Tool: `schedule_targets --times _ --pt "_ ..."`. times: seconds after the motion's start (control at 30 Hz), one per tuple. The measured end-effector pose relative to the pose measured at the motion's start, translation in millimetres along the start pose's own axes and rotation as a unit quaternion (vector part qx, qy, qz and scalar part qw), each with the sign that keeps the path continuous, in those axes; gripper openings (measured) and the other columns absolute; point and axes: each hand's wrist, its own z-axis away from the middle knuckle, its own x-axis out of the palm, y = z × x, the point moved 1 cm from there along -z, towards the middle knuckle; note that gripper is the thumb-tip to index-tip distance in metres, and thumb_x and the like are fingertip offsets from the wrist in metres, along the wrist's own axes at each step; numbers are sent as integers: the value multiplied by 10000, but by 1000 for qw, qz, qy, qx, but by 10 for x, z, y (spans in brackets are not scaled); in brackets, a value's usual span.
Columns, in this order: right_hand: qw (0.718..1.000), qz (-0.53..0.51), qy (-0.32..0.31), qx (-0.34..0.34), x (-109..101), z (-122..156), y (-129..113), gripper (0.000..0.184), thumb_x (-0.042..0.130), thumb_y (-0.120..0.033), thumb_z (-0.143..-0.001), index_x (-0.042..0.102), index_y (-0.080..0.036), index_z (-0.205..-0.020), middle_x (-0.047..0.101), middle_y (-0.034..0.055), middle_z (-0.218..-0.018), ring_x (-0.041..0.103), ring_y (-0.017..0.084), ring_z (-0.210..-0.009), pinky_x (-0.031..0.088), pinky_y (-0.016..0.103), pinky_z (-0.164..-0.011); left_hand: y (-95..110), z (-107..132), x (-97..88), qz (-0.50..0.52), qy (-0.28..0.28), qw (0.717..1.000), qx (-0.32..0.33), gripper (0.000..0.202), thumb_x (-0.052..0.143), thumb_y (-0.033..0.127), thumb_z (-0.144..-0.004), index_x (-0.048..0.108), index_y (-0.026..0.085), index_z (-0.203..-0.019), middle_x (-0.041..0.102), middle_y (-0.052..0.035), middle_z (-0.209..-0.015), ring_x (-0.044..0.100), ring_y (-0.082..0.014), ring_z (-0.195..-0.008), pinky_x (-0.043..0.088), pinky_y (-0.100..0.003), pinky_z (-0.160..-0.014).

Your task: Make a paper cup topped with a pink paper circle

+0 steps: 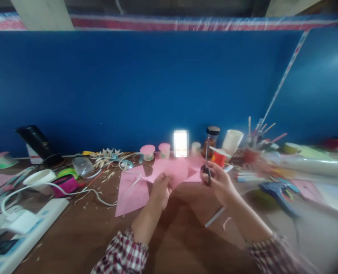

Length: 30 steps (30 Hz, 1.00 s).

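1. Over the middle of the brown desk [100, 228], the pink paper [171, 171] is held up just clear of the surface, in front of a row of small pots [147, 151].
2. To my eye, cutting well here means holding the sheet taut and turning it into the blades, with the fingers well away from the cut line.
3. Left hand [160, 188]: pinched closed on the paper's near edge.
4. Right hand [218, 182]: curled around the handles of the scissors [207, 163], blades pointing up beside the paper's right side; blur hides how far they gape.
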Motion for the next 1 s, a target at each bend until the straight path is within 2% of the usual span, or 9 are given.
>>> schedule_targets --times 0.1,0.2,0.3,0.4,0.6,0.67,0.8,0.9,1.0 --pt "998 29 43 23 -40 -58 106 570 836 -446 -638 584 -202 -1087 687 19 -787 643 168 -656 484 225 -472 -35 8 -49 24 -10 1000 -11 373 765 343 -651 425 195 -612 481 64 -545 483 -81 -521 402 -206 -525" --pt "997 18 63 32 -107 -43 215 608 826 -486 -637 549 -215 -1106 731 59 -880 682 186 -697 503 236 -503 -80 4 -147 16 -15 1000 -15 301 759 345 -680 506 182 -670 499 60 -551 462 -78 -501 358 -199 -494" --pt "996 11 73 41 -117 -16 297 602 866 -459 -576 570 -210 -1037 744 61 -836 685 183 -669 504 239 -516 -141 12 -206 -10 -14 1000 -5 256 769 329 -691 572 167 -713 527 56 -569 455 -67 -506 337 -188 -498" --pt "996 5 62 63 -70 9 330 595 891 -427 -534 594 -202 -999 741 57 -779 681 191 -673 508 248 -523 -175 31 -213 -37 -18 999 6 234 780 328 -693 638 153 -757 589 36 -616 498 -76 -550 369 -193 -541" --pt "996 -17 48 80 4 69 290 551 899 -348 -535 614 -199 -982 661 -30 -666 540 91 -496 421 190 -432 -131 85 -155 -73 -65 995 10 296 783 345 -700 705 128 -885 715 -51 -794 635 -173 -728 477 -292 -731" --pt "995 -12 49 91 3 80 281 548 910 -330 -508 622 -197 -954 635 -45 -651 510 78 -477 403 179 -414 -130 104 -132 -64 -84 994 -2 291 772 344 -717 701 124 -894 727 -67 -823 654 -191 -764 485 -309 -755" --pt "992 -9 66 103 -13 85 296 542 905 -362 -513 625 -198 -948 616 -49 -636 491 73 -468 396 172 -402 -165 158 -79 5 -87 995 -56 313 767 349 -732 674 118 -921 729 -90 -865 671 -203 -809 499 -303 -737" --pt "990 -28 81 112 -13 93 313 572 908 -365 -510 618 -211 -979 596 -61 -625 476 68 -445 393 170 -388 -182 224 -19 22 -88 990 -106 448 810 323 -684 632 128 -1046 722 -114 -965 682 -226 -839 523 -317 -703" --pt "988 -37 87 122 -7 105 321 578 901 -374 -526 609 -216 -1000 575 -65 -612 457 63 -421 366 163 -365 -181 275 35 29 -76 989 -124 560 856 265 -617 600 153 -1103 719 -114 -1012 690 -243 -875 540 -335 -730"
